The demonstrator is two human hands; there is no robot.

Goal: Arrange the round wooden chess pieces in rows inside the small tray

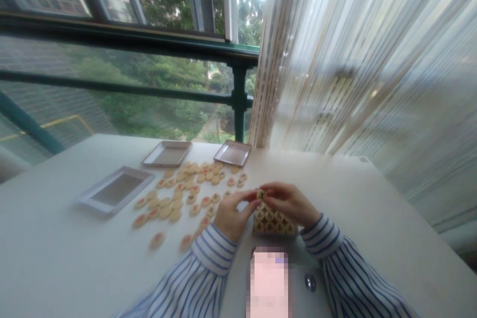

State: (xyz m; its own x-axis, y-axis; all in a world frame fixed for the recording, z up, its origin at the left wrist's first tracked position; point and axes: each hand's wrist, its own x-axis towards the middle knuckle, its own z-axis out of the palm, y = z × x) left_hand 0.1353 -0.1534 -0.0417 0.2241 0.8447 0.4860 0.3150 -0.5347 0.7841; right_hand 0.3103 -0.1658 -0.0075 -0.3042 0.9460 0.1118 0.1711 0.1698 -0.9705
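Between the fingertips of both my hands is a round xiangqi piece with a dark character on its face. My left hand pinches it from the left, thumb and forefinger closed on its edge. From the other side my right hand pinches the same piece. Just below lies a box filled with rows of similar dark-marked pieces; my right hand covers its upper right part. Many loose xiangqi pieces, some with red and some with dark characters, are scattered to the left of my hands.
A white tray and two metal-rimmed trays stand toward the table's far side. A pixelated phone-shaped object lies near me, beside a small shiny oval object. Behind the white table are a green railing and a string curtain.
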